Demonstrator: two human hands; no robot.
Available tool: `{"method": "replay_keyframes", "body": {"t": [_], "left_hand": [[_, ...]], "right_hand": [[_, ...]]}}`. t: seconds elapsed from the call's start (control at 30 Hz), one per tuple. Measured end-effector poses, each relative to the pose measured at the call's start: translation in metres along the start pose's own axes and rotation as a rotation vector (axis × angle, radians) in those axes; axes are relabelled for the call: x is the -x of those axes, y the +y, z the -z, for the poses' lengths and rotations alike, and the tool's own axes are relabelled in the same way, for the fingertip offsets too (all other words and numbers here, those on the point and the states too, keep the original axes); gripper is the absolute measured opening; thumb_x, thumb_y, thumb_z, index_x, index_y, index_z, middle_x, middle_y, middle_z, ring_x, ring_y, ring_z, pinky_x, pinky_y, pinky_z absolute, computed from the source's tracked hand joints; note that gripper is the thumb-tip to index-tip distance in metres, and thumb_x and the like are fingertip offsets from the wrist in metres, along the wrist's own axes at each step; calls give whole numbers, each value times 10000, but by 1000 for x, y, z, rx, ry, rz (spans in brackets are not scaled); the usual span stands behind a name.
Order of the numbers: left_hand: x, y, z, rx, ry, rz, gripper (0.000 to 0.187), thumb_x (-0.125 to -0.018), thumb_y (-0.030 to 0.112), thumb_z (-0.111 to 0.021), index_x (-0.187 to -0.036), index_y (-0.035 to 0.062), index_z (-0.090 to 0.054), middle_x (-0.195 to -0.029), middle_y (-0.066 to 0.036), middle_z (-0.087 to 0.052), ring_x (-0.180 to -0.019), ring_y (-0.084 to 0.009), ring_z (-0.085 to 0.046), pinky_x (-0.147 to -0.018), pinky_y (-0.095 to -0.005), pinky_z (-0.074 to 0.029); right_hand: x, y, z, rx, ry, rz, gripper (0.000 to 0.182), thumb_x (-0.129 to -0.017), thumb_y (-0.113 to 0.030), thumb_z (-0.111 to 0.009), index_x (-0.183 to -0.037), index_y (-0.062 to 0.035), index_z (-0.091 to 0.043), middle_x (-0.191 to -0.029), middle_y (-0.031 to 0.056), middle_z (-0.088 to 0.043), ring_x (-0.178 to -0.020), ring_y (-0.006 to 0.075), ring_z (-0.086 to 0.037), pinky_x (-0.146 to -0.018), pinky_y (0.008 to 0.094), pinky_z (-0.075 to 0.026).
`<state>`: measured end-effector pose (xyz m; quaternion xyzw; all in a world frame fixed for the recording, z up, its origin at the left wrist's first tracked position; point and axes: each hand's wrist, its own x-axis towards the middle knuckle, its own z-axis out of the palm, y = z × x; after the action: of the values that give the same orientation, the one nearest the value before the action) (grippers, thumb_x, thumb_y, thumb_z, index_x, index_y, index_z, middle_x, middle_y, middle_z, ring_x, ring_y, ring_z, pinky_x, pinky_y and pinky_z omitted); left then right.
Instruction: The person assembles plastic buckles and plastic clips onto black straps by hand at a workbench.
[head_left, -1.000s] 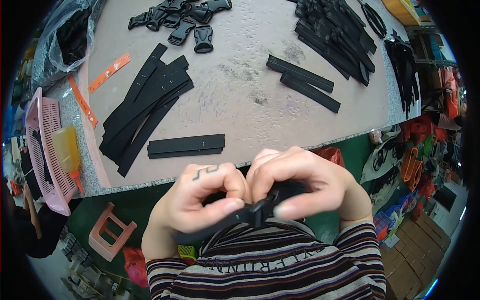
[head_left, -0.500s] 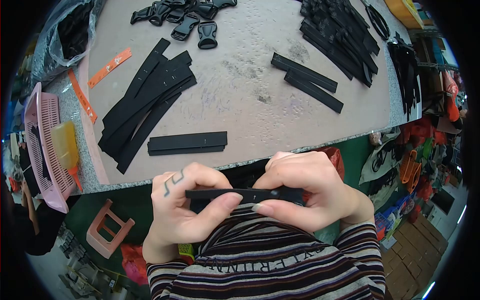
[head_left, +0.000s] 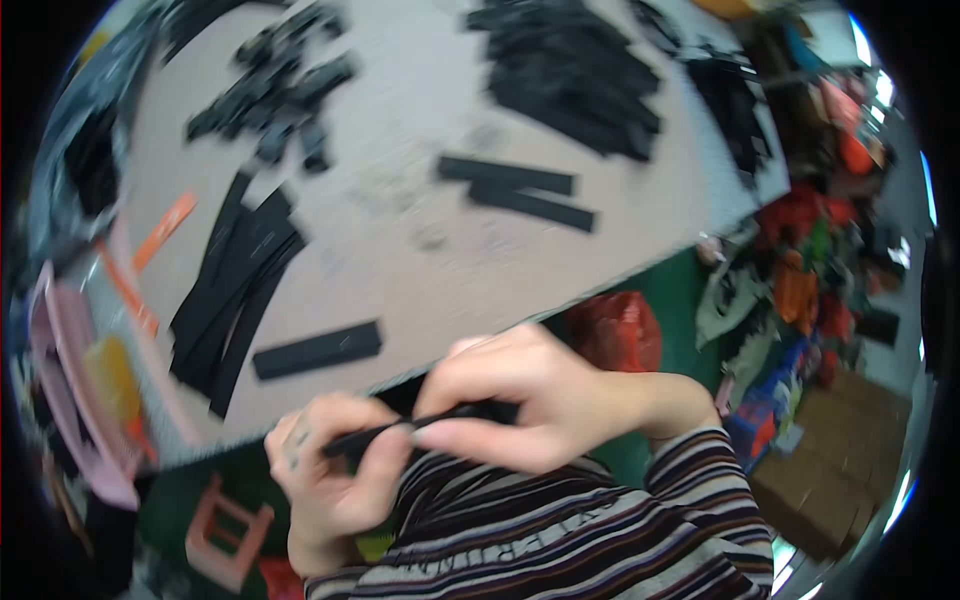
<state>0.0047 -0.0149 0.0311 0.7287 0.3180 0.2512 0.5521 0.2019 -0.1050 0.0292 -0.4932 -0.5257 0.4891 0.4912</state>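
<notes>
My left hand [head_left: 340,465] pinches one end of a black strip [head_left: 357,440] in front of the striped shirt. The same strip runs into my right hand [head_left: 510,400], whose thumb and fingers close on it; its far end is partly hidden in the palm. The two thumbs are close together. Nearest on the table lies a short stack of black strips [head_left: 318,350], with a fan of longer black strips [head_left: 235,290] behind it on the left. Two black strips [head_left: 530,205] overlap at the middle right. The picture is blurred by motion.
Black buckles [head_left: 275,90] are heaped at the table's back left, and a large pile of black strips [head_left: 570,75] at the back right. Orange strips [head_left: 165,232] and a pink basket [head_left: 75,390] are at the left. Below stand a pink stool [head_left: 228,535] and a red bag [head_left: 615,332].
The view has turned and shifted, so the table's things appear lower and further left. My hands have moved closer together, still on the black strip, which now tilts up to the right.
</notes>
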Motion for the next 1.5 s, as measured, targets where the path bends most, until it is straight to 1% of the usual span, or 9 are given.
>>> {"method": "replay_keyframes", "body": {"t": [0.3,0.63,0.7,0.83,1.0,1.1,1.2,1.33,1.5], "left_hand": [[-13,-12,-17,323,20,107,225,-1010,176,-569,-869,3,-537,-705,-24,-527,-500,-59,-482,-456,-198,-357],[-40,-13,-27,338,-139,171,181,-1037,143,-489,-1098,-18,-546,-775,-72,-619,-537,-79,-524,-501,-191,-397],[-36,-15,-27,196,-171,132,301,-1052,193,-460,-1281,-2,-485,-866,-92,-637,-593,-90,-546,-529,-201,-411],[-16,-29,-20,35,-196,129,285,-1038,161,-500,-1292,30,-506,-835,-63,-614,-599,-71,-526,-510,-195,-379],[-14,-32,-27,-47,-128,79,279,-972,46,-564,-1250,31,-543,-788,-58,-612,-606,-88,-541,-539,-219,-417],[-13,-27,-21,-114,-187,115,279,-947,60,-626,-1219,23,-577,-805,-73,-645,-657,-119,-612,-597,-256,-484],[-6,-24,-17,-145,-179,73,236,-902,10,-671,-1134,34,-638,-811,-80,-663,-651,-136,-617,-589,-264,-490],[-4,-20,-12,-104,-191,90,209,-880,-7,-690,-1085,31,-679,-786,-65,-680,-667,-128,-640,-620,-251,-501],[-16,-20,-21,-221,-222,-34,170,-881,12,-707,-1045,52,-693,-780,-61,-673,-623,-141,-623,-549,-265,-469]], "right_hand": [[6,-5,3,-155,149,-22,176,-937,-96,-666,-823,14,-589,-650,87,-551,-546,152,-462,-523,303,-364],[22,-12,46,-384,-58,-390,224,-989,-182,-660,-1093,15,-637,-793,43,-670,-598,70,-620,-501,220,-489],[33,-36,76,-80,15,-483,254,-974,-211,-667,-1075,20,-637,-841,121,-695,-624,130,-665,-533,275,-509],[49,-81,175,841,878,-197,221,-880,-191,-735,-945,14,-683,-718,99,-627,-644,156,-613,-629,317,-498],[46,-63,354,1524,1062,-78,354,-905,-360,-704,-964,-11,-717,-861,154,-741,-773,312,-715,-717,380,-546],[56,-8,415,1360,1006,-264,400,-871,-393,-723,-1090,-59,-742,-988,176,-750,-917,316,-732,-816,394,-562],[59,-1,391,1440,1077,-253,451,-822,-360,-766,-1100,-7,-731,-1031,212,-735,-953,357,-712,-872,431,-549],[39,-9,312,1550,1077,273,215,-886,-145,-720,-1046,-2,-719,-1108,167,-699,-1060,314,-666,-938,389,-503],[-31,-13,169,1222,535,281,130,-831,-75,-759,-944,-23,-722,-1033,121,-690,-1011,282,-649,-896,375,-508]]}}
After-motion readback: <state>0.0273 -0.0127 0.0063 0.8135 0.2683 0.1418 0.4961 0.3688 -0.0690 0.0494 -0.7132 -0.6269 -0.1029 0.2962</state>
